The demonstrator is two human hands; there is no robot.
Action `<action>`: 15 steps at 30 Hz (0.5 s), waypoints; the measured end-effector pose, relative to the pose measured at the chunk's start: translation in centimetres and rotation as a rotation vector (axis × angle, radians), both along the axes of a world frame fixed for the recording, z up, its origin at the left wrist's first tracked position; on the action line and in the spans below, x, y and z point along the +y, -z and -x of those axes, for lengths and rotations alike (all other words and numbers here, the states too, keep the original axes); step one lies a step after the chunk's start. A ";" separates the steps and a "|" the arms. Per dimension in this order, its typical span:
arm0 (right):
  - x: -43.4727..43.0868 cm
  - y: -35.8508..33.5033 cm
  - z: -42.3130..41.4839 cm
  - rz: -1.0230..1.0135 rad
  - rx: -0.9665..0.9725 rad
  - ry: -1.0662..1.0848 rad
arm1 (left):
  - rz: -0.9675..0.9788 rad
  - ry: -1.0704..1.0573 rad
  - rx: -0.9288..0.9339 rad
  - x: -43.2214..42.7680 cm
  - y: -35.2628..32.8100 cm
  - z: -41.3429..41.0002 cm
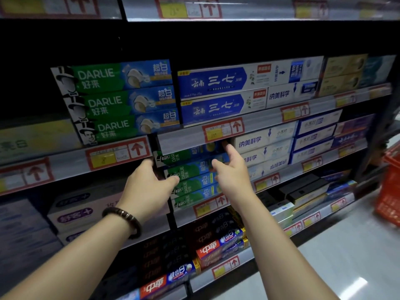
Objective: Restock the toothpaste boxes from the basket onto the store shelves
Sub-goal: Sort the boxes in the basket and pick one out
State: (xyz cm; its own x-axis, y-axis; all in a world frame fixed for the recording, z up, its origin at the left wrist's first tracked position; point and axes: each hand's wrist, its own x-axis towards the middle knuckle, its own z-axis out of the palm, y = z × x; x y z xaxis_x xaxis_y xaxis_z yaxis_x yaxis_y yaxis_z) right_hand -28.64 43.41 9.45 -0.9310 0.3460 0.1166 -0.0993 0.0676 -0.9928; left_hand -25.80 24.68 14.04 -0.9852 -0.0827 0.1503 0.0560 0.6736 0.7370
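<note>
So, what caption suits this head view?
Left hand and right hand at stacked Darlie boxes; red basket at right.

You see 4 green and blue Darlie boxes [195, 182] stacked flat on a middle shelf [188, 218]. Their long sides face you and they tilt a little. The red basket [389, 191] is far right, near the shelves.

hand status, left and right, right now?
Left hand: pinches the left end of the stacked Darlie boxes, thumb on the front.
Right hand: open, straight fingers touching the stack's right end.
</note>
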 end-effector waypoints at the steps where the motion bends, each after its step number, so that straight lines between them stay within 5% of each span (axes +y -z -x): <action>1: 0.0 0.0 0.1 -0.011 0.002 0.003 | -0.008 0.006 -0.005 -0.1 -0.1 0.1; 15: 0.3 -1.5 -0.5 -0.087 -0.093 -0.049 | -0.083 0.023 -0.121 0.1 -0.4 1.6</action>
